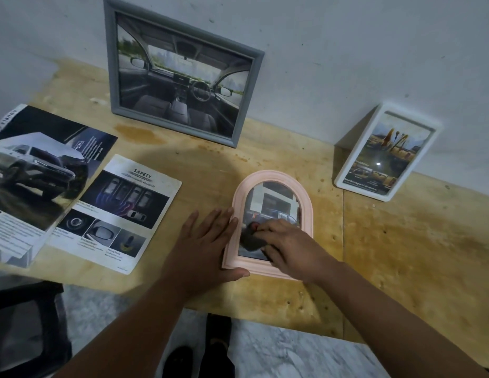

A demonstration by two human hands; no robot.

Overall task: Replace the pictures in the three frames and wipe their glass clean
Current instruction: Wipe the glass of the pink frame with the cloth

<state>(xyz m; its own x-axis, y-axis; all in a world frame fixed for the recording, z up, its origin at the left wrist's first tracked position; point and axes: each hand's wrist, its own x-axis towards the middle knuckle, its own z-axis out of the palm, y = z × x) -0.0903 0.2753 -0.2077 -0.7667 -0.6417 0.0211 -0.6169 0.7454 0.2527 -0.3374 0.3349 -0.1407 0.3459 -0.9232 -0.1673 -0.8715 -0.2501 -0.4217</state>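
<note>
Gray frame [180, 75] upper centre and white frame [386, 154] at right stand filled. Pink frame [267, 222], lower centre, under wiping: right hand [289, 249] clamps dark cloth [250, 238]; left hand [207, 241], fingers straight, steadies it. Appears near completion.

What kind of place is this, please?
Probably a plain home or work room, not a shop: a bare plywood table against a painted wall, marble-patterned floor below, and car brochure pages lying loose.

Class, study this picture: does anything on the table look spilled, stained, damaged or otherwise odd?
Yes. A brownish stain marks the table in front of the grey frame, like a dried spill. The brochure has a worn, creased edge. Nothing looks broken.
</note>
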